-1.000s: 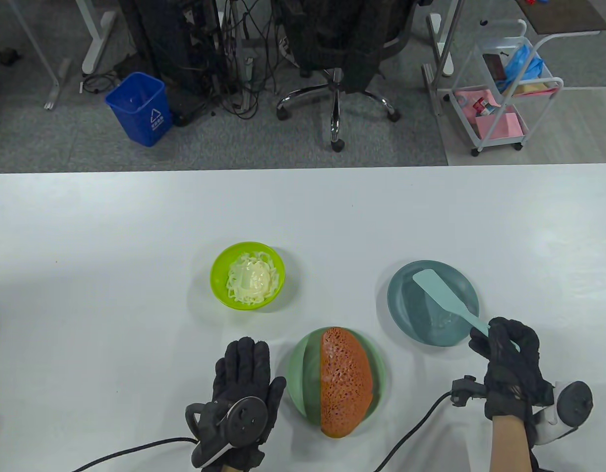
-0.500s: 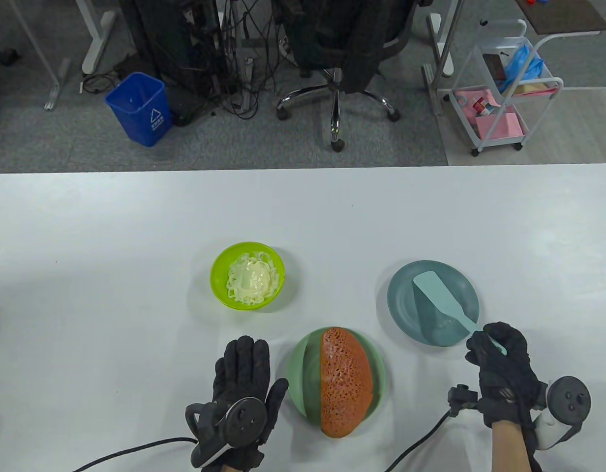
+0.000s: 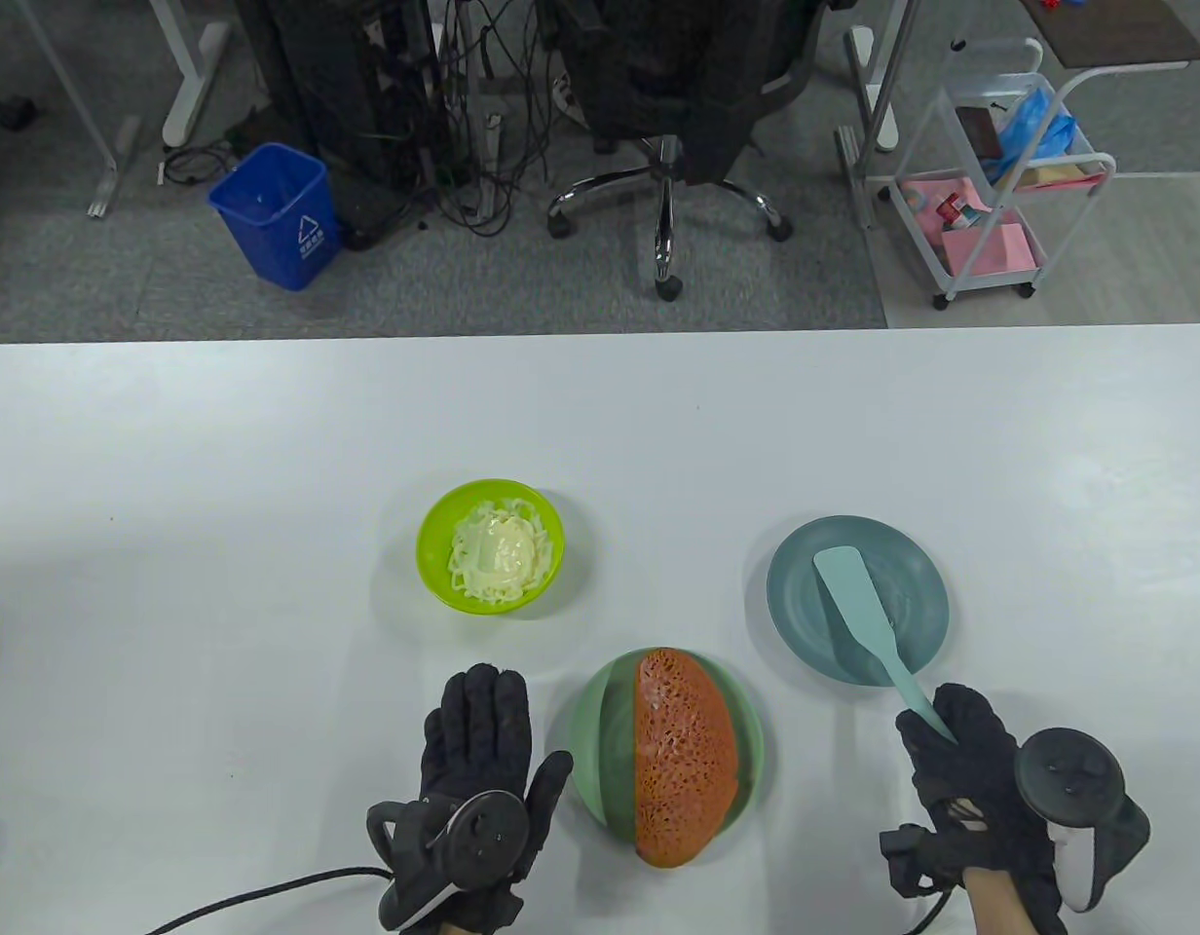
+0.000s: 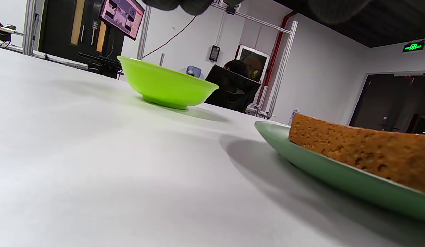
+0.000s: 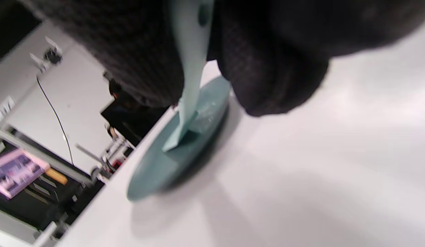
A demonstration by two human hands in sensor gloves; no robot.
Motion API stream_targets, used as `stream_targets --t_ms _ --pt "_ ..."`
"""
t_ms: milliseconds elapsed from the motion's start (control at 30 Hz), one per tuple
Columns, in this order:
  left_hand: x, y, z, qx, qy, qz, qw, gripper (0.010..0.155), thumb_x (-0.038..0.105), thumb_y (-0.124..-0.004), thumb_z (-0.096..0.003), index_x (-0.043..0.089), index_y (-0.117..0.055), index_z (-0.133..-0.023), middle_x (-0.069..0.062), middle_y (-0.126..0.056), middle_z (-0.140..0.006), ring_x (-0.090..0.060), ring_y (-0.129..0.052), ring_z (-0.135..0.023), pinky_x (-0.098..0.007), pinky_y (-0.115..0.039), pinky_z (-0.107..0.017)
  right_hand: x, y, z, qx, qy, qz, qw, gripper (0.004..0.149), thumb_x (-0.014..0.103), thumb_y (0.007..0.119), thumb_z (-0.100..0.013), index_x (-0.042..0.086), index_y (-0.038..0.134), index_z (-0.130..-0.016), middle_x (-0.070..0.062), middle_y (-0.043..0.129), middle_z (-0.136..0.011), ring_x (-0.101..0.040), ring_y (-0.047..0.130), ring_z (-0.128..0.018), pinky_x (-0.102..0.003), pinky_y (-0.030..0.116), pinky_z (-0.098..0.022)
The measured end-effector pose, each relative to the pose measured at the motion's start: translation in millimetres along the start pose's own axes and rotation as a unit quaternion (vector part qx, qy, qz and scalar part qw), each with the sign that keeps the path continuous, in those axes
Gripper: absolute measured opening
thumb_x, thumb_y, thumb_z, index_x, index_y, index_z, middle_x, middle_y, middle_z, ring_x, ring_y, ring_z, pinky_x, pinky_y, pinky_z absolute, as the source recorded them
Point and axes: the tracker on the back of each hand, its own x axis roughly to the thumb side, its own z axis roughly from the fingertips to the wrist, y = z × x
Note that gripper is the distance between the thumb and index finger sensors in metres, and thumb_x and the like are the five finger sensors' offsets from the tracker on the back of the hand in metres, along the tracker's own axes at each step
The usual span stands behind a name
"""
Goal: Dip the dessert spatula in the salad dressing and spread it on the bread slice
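A light teal spatula (image 3: 868,614) lies with its blade over the blue-grey plate (image 3: 795,584). My right hand (image 3: 960,769) grips the end of its handle just below the plate; the right wrist view shows the handle (image 5: 190,61) between my gloved fingers (image 5: 137,65). A brown bread slice (image 3: 683,755) lies on a green plate (image 3: 600,750). A lime bowl (image 3: 434,575) holds pale salad dressing (image 3: 498,555). My left hand (image 3: 478,740) rests flat on the table left of the bread plate, fingers stretched out.
The white table's far edge (image 3: 600,331) runs across the table view, with an office chair, a blue bin and a cart on the floor beyond. In the left wrist view the lime bowl (image 4: 164,85) and the bread (image 4: 363,151) stand close ahead.
My right hand has drawn back toward me and turned, swinging the spatula's handle downward. The blade has shifted slightly on the blue-grey plate. The left hand has not moved.
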Motion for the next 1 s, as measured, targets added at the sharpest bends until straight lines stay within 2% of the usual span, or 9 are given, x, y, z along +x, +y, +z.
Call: stream_targets --t_ms 167,300,333,433,567,667,800,900,1000 --pt "1.7 -0.6 0.3 0.000 -0.003 -0.008 1.000 0.082 0.059 -0.055 -0.0593 0.009 -0.026 -0.117 -0.026 -0.028 -0.120 -0.053 -0.037 -0.110 -0.063 -0.039 -0.076 1.6 12.7 2.6 0.025 0.013 0.062 0.998 0.062 0.034 0.099 -0.051 0.010 0.067 -0.098 -0.026 0.079 -0.077 -0.033 0.103 -0.030 -0.032 0.091 -0.014" --pt "2.3 -0.8 1.0 -0.001 -0.004 -0.008 1.000 0.081 0.059 -0.055 -0.0592 0.009 -0.027 -0.117 -0.026 -0.028 -0.120 -0.053 -0.037 -0.109 -0.063 -0.039 -0.076 3.8 14.0 3.5 0.029 0.011 0.070 0.997 0.063 0.035 0.098 -0.051 0.010 0.066 -0.099 -0.027 0.079 -0.078 -0.034 0.104 -0.032 -0.033 0.092 -0.016" --pt "2.3 -0.8 1.1 -0.001 -0.004 -0.008 1.000 0.082 0.059 -0.055 -0.0592 0.009 -0.027 -0.117 -0.026 -0.029 -0.120 -0.053 -0.037 -0.109 -0.063 -0.039 -0.076 4.7 13.5 4.2 0.036 0.013 0.078 0.996 0.064 0.038 0.097 -0.052 0.010 0.065 -0.100 -0.028 0.078 -0.080 -0.036 0.103 -0.036 -0.034 0.092 -0.019" --pt "2.4 -0.6 1.4 0.010 -0.011 0.001 1.000 0.081 0.059 -0.055 -0.0590 0.010 -0.028 -0.118 -0.026 -0.031 -0.120 -0.053 -0.039 -0.109 -0.064 -0.041 -0.075 9.2 8.9 7.8 0.040 0.017 0.110 0.993 0.071 0.048 0.091 -0.053 0.014 0.057 -0.105 -0.028 0.063 -0.095 -0.049 0.090 -0.064 -0.044 0.086 -0.036" --pt "3.6 0.9 2.6 0.019 -0.019 0.017 1.000 0.079 0.059 -0.055 -0.0589 0.012 -0.032 -0.118 -0.025 -0.034 -0.120 -0.054 -0.040 -0.109 -0.065 -0.042 -0.075 18.7 -1.3 13.6 0.044 0.006 0.120 0.992 0.075 0.052 0.091 -0.053 0.015 0.054 -0.107 -0.027 0.051 -0.104 -0.055 0.073 -0.082 -0.051 0.078 -0.051" --pt "5.1 1.8 3.2 0.022 -0.023 0.011 0.999 0.079 0.060 -0.055 -0.0589 0.012 -0.034 -0.118 -0.025 -0.036 -0.120 -0.054 -0.041 -0.109 -0.065 -0.043 -0.075 29.6 -11.8 18.4 0.057 0.007 0.149 0.987 0.081 0.057 0.089 -0.052 0.019 0.048 -0.110 -0.024 0.038 -0.111 -0.059 0.051 -0.096 -0.057 0.066 -0.064" --pt "5.7 0.5 3.4 0.008 -0.017 0.019 1.000 0.079 0.060 -0.054 -0.0587 0.011 -0.040 -0.118 -0.024 -0.040 -0.120 -0.054 -0.045 -0.109 -0.066 -0.046 -0.074 53.5 -19.7 28.4 0.053 -0.040 0.169 0.983 0.084 0.057 0.089 -0.052 0.021 0.043 -0.112 -0.021 0.028 -0.115 -0.057 0.026 -0.106 -0.061 0.048 -0.076" --pt "6.1 0.2 3.6 0.002 -0.018 0.019 1.000 0.078 0.061 -0.054 -0.0586 0.012 -0.042 -0.118 -0.024 -0.041 -0.120 -0.054 -0.046 -0.109 -0.066 -0.046 -0.074 77.0 -15.1 39.6 0.016 -0.121 0.174 0.977 0.084 0.056 0.089 -0.052 0.021 0.043 -0.112 -0.018 0.028 -0.116 -0.052 0.022 -0.109 -0.060 0.042 -0.079" --pt "6.2 0.2 4.0 0.001 -0.019 0.019 1.000 0.078 0.061 -0.053 -0.0585 0.012 -0.043 -0.118 -0.024 -0.041 -0.120 -0.053 -0.045 -0.109 -0.066 -0.045 -0.074 98.7 0.5 51.2 -0.010 -0.193 0.188 0.963 0.084 0.059 0.087 -0.051 0.021 0.043 -0.112 -0.016 0.031 -0.117 -0.048 0.026 -0.110 -0.058 0.042 -0.080"
